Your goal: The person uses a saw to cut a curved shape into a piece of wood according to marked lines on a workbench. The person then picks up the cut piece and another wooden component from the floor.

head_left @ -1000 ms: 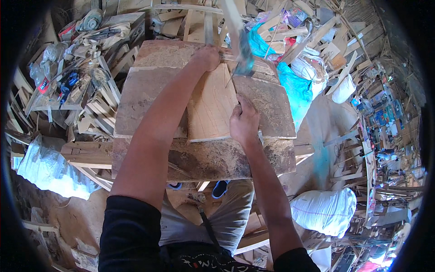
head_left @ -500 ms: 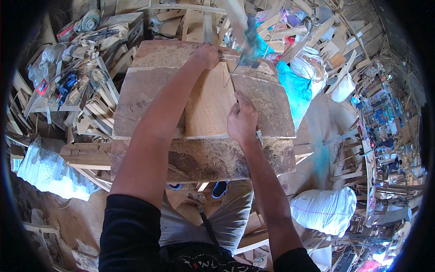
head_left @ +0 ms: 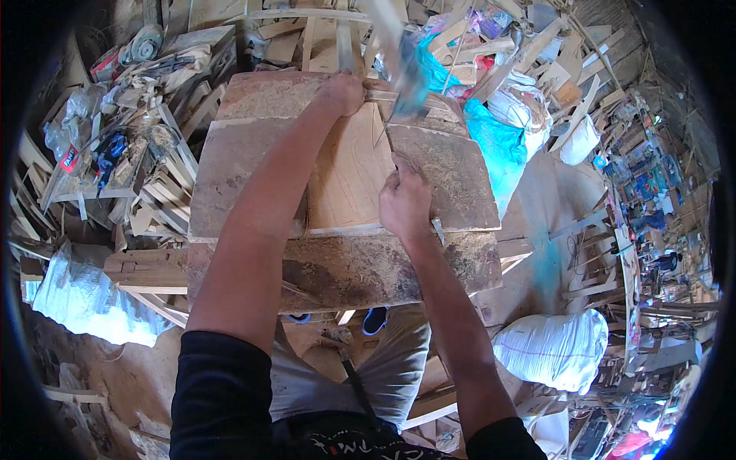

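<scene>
A pale wooden board [head_left: 349,184] with curved lines drawn on it lies flat on a worn, dusty wooden worktable [head_left: 241,180]. My left hand [head_left: 343,93] is closed over its far end, fingertips partly hidden. At the board's right edge my right hand [head_left: 406,198] is curled and pressed against it, thumb and forefinger pointing away from me. Between the two hands, a thin saw blade [head_left: 379,132] meets the board near its far right side. Above the blade is a motion-blurred saw arm [head_left: 410,73], hiding part of the table's far edge.
Wood scraps, a plastic bottle [head_left: 69,157] and a blue tool [head_left: 113,153] crowd a side bench at left. Turquoise sheeting [head_left: 491,146] hangs beyond the table's right corner. A stuffed white sack [head_left: 552,349] sits on the floor at right. Small metal piece [head_left: 438,230] lies by my right wrist.
The view has shifted slightly. Both hands keep their hold on the board, and any movement of the board against the blade is too small to make out. The saw arm stays blurred.
</scene>
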`<action>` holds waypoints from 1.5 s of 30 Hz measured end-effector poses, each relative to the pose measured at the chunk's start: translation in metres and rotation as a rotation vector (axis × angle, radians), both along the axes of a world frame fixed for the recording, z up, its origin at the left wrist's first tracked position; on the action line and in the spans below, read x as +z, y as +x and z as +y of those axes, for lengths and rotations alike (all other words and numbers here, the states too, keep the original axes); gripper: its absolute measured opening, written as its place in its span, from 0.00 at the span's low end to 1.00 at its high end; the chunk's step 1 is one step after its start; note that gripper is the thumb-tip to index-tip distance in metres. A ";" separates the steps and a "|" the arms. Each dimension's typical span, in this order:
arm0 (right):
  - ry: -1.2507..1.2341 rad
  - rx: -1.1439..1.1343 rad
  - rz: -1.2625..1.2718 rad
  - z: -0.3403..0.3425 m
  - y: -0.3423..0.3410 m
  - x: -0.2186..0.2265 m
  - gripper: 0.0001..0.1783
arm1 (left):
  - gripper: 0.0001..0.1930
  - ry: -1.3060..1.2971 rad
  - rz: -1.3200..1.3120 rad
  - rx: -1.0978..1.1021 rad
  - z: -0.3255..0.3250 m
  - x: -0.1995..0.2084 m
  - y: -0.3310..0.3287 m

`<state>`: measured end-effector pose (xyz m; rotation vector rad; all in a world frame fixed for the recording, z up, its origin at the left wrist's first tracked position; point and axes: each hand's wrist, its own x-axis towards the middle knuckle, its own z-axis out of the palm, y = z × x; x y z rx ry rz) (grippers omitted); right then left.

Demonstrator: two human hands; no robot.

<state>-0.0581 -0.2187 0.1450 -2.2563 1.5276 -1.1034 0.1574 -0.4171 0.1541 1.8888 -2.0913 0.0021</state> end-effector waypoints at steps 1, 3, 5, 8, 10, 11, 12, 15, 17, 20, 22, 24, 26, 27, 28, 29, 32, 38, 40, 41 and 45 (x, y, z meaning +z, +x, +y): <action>-0.019 0.000 -0.001 -0.001 0.001 -0.001 0.23 | 0.23 0.000 0.003 -0.008 -0.002 0.000 0.001; -0.041 -0.009 0.006 -0.002 0.000 -0.002 0.23 | 0.24 0.023 -0.010 0.015 -0.004 -0.001 -0.003; -0.045 -0.027 0.021 -0.003 -0.005 -0.002 0.22 | 0.24 0.046 -0.015 0.007 -0.005 0.000 -0.011; 0.074 -0.028 -0.027 0.003 0.011 0.005 0.22 | 0.23 0.053 -0.033 0.018 -0.015 -0.007 0.011; 0.067 -0.041 -0.016 0.001 0.006 0.006 0.23 | 0.23 0.016 0.001 0.016 -0.017 -0.008 0.002; 0.063 -0.046 -0.012 0.001 0.004 0.006 0.23 | 0.23 0.029 -0.001 -0.001 -0.018 -0.007 -0.001; 0.061 -0.053 -0.002 0.000 0.004 0.005 0.23 | 0.23 0.042 -0.005 -0.014 -0.019 -0.006 -0.002; 0.036 -0.060 0.014 -0.001 0.005 0.004 0.23 | 0.23 0.027 0.002 -0.018 -0.020 -0.007 -0.002; -0.008 -0.047 0.008 -0.001 0.007 0.002 0.23 | 0.23 0.006 0.011 -0.019 -0.021 -0.009 0.000; 0.055 -0.070 0.009 0.000 0.012 0.003 0.23 | 0.23 0.015 0.013 -0.016 -0.024 -0.008 0.007; 0.051 -0.066 0.001 -0.002 0.012 0.001 0.24 | 0.23 0.059 0.008 0.006 -0.024 -0.003 0.003; 0.033 -0.065 -0.003 -0.004 0.010 0.000 0.24 | 0.24 0.058 0.018 0.013 -0.019 0.001 -0.002; 0.001 -0.069 -0.002 -0.005 0.007 -0.001 0.24 | 0.24 0.083 0.017 0.006 -0.013 0.007 -0.010; 0.052 -0.075 -0.005 -0.003 0.010 0.003 0.24 | 0.24 0.107 0.008 0.006 -0.011 0.008 -0.008; 0.103 -0.082 -0.008 -0.001 0.013 0.007 0.24 | 0.25 0.131 -0.001 0.005 -0.009 0.011 -0.007; 0.155 -0.090 -0.010 0.001 0.015 0.009 0.24 | 0.24 0.109 -0.007 0.008 -0.008 0.010 -0.006; 0.065 -0.090 -0.004 -0.002 0.017 0.007 0.24 | 0.24 0.048 -0.004 0.024 -0.012 0.009 -0.003; -0.003 -0.101 -0.030 -0.002 0.023 0.004 0.24 | 0.22 0.056 -0.030 0.015 -0.021 0.003 0.001; -0.007 -0.094 -0.031 -0.001 0.024 0.005 0.24 | 0.22 -0.003 -0.038 0.040 -0.023 0.000 0.003; -0.008 -0.088 -0.033 -0.001 0.026 0.005 0.24 | 0.22 0.006 -0.038 0.035 -0.024 -0.001 0.006; -0.022 -0.112 -0.019 -0.005 0.015 0.000 0.24 | 0.23 0.028 -0.010 0.021 -0.020 0.005 -0.014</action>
